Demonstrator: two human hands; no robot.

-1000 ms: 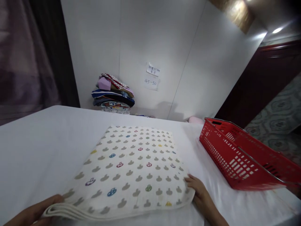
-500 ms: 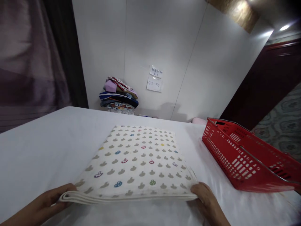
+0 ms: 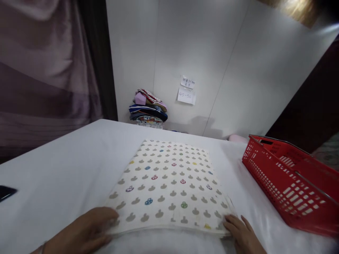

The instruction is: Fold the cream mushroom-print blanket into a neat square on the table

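A folded cream cloth (image 3: 169, 190) with grey mushroom shapes and some coloured ones lies in front of me, its layered near edge towards me. My left hand (image 3: 87, 229) is at its near left corner, fingers above and below the edge, slightly smeared by motion. On the near right corner, my right hand (image 3: 243, 231) grips the cloth with its fingertips on top; one finger stands apart. The undersides of both corners are hidden.
A red plastic basket (image 3: 286, 190) with metal handles stands at the right on the white-covered table (image 3: 66, 176). Folded textiles (image 3: 148, 109) are stacked by the back wall, beside paper notes (image 3: 186, 96). A dark flat object (image 3: 6, 192) lies at the left edge.
The view has turned left, so everything sits further right. The cloth's near edge has flattened out, its rolled left corner no longer showing. Both hands remain at the near corners.
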